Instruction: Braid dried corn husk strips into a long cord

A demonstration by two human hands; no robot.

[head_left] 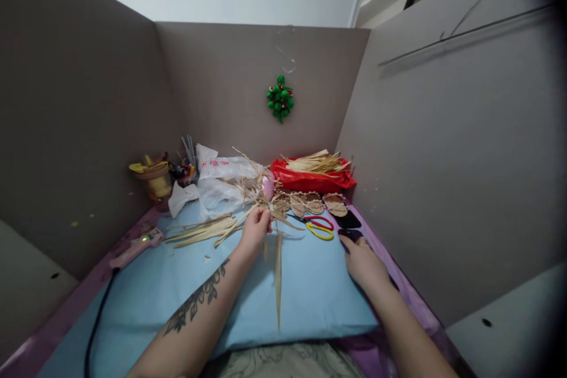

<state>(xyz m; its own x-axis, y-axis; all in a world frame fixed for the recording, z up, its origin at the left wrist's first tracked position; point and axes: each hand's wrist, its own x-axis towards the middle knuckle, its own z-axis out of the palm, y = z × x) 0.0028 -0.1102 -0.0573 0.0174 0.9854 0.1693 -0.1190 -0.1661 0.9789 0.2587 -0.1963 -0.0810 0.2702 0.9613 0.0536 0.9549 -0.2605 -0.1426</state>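
Near the middle of the table, my left hand [256,227] is closed in a pinch on straw strips; their ends stick out to the right, and the pinched part is hidden by the fingers. One long straw strip [278,280] runs below it toward the front edge. My right hand [367,263] is closed around a dark object [351,235] at the table's right edge, mostly covered by the hand. Scissors [319,228] with red and yellow handles lie between the hands. Just beyond them sit several braided straw pieces [314,204].
A red bag [305,180] with straw stands at the back, beside a white plastic bag [221,186]. Loose straw strips [204,230] lie left of centre. A pink corded tool [137,248] and a pot [153,177] are at left. Grey panels [248,82] enclose the table.
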